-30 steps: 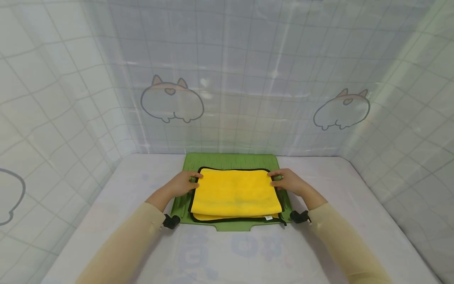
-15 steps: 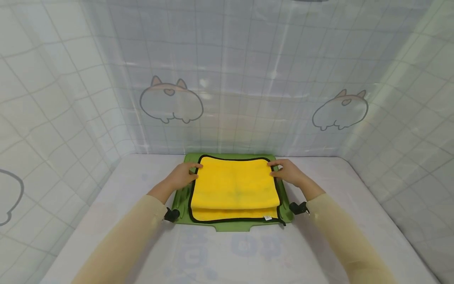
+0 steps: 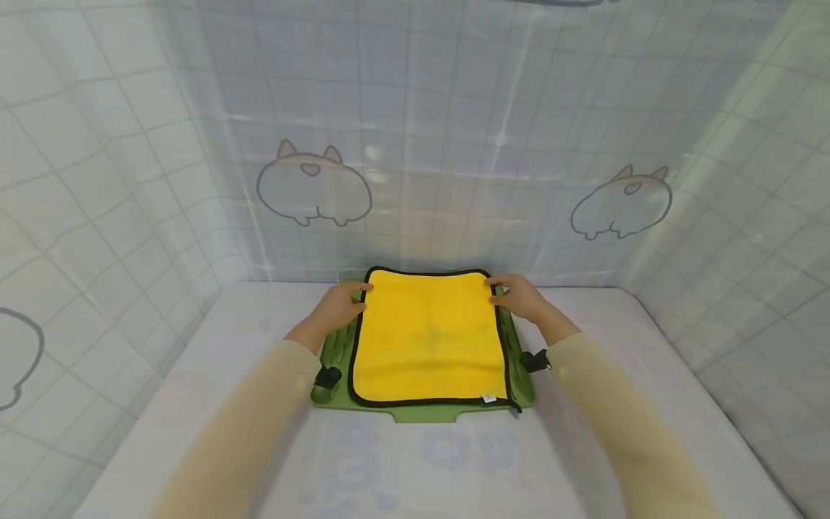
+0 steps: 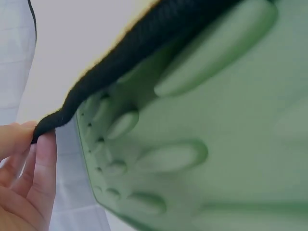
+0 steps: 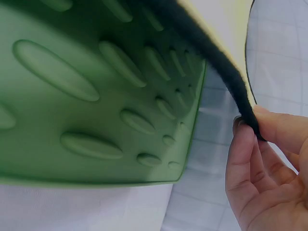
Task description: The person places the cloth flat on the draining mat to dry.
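A yellow towel (image 3: 429, 335) with a black border is spread over a green ridged draining mat (image 3: 424, 414). My left hand (image 3: 337, 306) pinches its far left edge between thumb and fingers. At the far right edge my right hand (image 3: 521, 299) holds the cloth the same way. In the left wrist view the black binding (image 4: 106, 72) runs from the left fingertips above the mat's raised ribs (image 4: 173, 156). The right wrist view has the towel's edge (image 5: 216, 57) lifted over the mat too. A small white label (image 3: 488, 398) shows at the near right edge.
The mat lies on a white patterned tablecloth (image 3: 415, 476) near its back edge. A pale gridded curtain (image 3: 454, 144) rises behind, with more sheeting on both sides. A black wrist camera (image 3: 534, 360) shows at the right sleeve.
Both hands have moved away from the body, carrying the towel's upper layer to the far side. The fold at the near side has opened out, and the cloth now spans more of the mat.
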{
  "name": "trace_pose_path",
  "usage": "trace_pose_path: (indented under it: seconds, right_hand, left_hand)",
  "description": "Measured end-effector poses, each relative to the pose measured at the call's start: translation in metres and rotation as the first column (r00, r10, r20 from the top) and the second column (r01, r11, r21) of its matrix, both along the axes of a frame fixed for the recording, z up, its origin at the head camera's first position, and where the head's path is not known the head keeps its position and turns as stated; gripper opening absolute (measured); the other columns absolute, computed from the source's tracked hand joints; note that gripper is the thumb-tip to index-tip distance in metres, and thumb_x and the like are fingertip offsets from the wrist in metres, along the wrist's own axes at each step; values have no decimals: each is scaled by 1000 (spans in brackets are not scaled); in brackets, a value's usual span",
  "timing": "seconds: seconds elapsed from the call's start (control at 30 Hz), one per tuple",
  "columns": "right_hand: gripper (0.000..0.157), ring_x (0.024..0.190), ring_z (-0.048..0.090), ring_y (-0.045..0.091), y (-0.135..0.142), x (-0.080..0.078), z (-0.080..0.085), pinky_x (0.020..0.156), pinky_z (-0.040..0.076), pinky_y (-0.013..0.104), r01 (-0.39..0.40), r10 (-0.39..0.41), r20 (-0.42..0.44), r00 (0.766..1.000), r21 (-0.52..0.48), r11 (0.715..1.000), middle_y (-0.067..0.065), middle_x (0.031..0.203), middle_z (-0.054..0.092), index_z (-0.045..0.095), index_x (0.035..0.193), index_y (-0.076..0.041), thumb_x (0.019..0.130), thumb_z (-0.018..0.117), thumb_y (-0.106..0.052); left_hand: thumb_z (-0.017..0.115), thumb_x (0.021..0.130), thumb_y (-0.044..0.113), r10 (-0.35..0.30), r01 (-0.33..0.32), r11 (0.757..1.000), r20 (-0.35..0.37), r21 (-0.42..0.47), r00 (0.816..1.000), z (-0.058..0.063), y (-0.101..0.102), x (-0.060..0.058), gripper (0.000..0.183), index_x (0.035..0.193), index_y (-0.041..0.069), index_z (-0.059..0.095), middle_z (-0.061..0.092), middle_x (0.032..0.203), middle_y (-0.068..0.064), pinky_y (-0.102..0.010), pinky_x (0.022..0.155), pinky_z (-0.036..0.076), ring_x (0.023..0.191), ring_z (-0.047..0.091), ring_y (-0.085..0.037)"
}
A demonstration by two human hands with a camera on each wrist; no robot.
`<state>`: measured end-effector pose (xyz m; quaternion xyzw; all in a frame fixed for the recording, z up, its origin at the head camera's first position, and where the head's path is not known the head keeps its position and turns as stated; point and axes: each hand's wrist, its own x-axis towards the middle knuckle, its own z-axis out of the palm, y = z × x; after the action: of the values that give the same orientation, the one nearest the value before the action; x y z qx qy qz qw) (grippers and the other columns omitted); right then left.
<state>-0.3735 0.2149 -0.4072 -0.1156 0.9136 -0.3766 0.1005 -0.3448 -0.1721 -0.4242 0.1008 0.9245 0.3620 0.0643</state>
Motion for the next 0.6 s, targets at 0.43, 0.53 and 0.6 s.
trace_pose_path:
  seconds: [0.43,0.53,0.6]
  right_hand:
    - [43,101,56,27,-9,-16,-18,78,52,35,47,-48,22,999,25,999,13,143,34,52,131,-14,90,60,-11]
    - [42,97,57,27,-9,-17,-24,74,51,34,46,-47,22,999,66,997,14,143,34,52,131,-13,90,60,-12]
    - [43,101,56,26,-9,-19,-29,74,50,32,41,-43,16,999,107,993,14,143,36,52,131,-14,90,61,-13]
  left_hand:
    - [56,92,7,-1,2,999,18,-52,1000,-11,2,-8,46,136,14,46,40,140,-15,-26,45,40,48,42,-15]
    - [55,92,7,-17,21,994,40,-111,999,-16,2,-11,48,138,12,44,51,128,-20,-23,42,38,41,35,-11]
    - [53,93,6,-33,41,986,51,-162,998,-18,4,-12,48,139,11,42,52,127,-20,-22,42,36,40,31,-9]
